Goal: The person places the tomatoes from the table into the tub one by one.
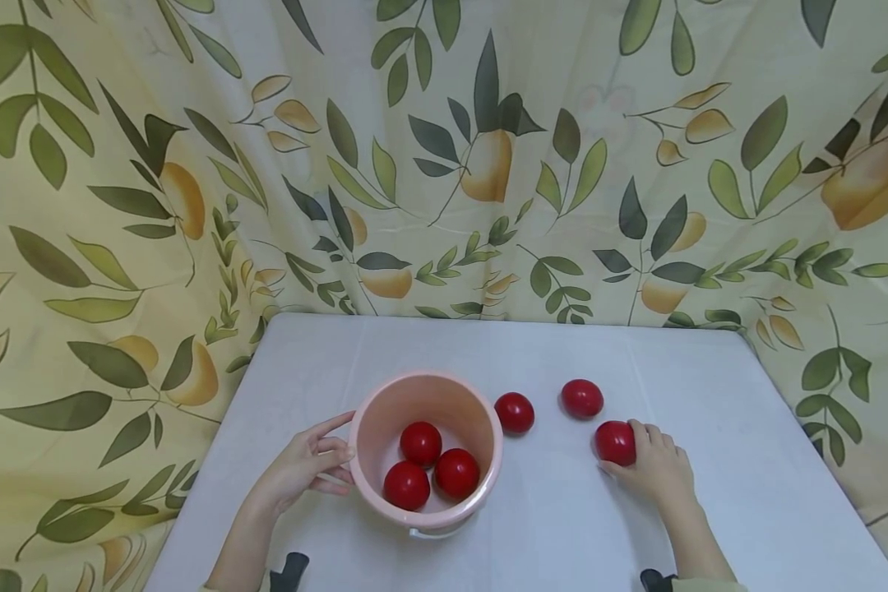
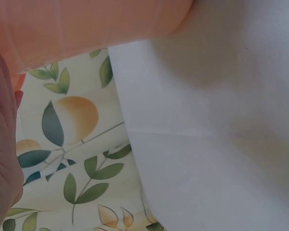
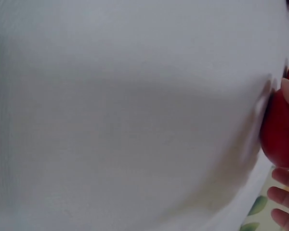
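My right hand [image 1: 654, 464] grips a glossy, rounded red ball [image 1: 613, 442] — a second ball [image 1: 581, 399] just beyond — while my left hand [image 1: 307, 462], fingers loosely spread, touches a smooth, round-rimmed pink bucket [image 1: 429, 398].

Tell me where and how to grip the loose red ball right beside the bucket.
Grip the red ball around its widest part, thumb near side, fingers far side, probably best from its right: it is round, and the pink bucket crowds its left, while bare table shows on its right.

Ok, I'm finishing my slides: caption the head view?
Left hand touches a bucket of three red balls; right hand grips another; two lie on the table.
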The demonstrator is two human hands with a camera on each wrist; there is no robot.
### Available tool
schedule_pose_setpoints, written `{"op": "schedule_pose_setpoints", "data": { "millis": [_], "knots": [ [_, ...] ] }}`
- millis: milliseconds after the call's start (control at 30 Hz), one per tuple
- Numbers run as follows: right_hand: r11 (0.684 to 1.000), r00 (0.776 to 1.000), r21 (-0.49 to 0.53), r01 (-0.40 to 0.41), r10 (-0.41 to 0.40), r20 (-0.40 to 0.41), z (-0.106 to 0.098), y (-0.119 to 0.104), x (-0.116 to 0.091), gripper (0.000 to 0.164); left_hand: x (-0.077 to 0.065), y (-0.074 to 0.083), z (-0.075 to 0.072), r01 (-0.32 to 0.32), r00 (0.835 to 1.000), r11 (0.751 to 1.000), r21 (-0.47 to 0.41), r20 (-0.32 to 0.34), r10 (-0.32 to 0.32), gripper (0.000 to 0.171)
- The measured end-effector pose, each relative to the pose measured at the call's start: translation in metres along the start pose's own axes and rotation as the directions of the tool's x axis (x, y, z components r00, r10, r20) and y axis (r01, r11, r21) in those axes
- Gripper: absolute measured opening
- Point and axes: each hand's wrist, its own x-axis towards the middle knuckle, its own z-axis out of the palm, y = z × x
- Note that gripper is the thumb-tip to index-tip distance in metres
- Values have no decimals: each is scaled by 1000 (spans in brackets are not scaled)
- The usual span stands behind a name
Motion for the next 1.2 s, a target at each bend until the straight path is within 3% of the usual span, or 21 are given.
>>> {"op": "schedule_pose_setpoints", "data": {
  "millis": [233,567,833,1033,1200],
  "knots": [
    [999,1000,-34,5,-5,-6,6,7,3,91,-1,0,0,-3,1000,1000,-5,9,3,67],
    [995,995,-60,85,-88,-50,7,8,10,86,-1,1,2,2,1000,1000,7,3,-2,67],
    [965,955,-141,219,-242,-173,-40,-24,22,80,-2,1,2,-8,1000,1000,7,6,8,67],
    [935,915,-164,314,-344,-210,-79,-66,31,85,-1,0,0,-10,1000,1000,10,3,10,67],
    [893,871,-201,403,-441,-216,-99,-104,35,87,0,0,0,-5,1000,1000,7,0,5,67]
  ]
}}
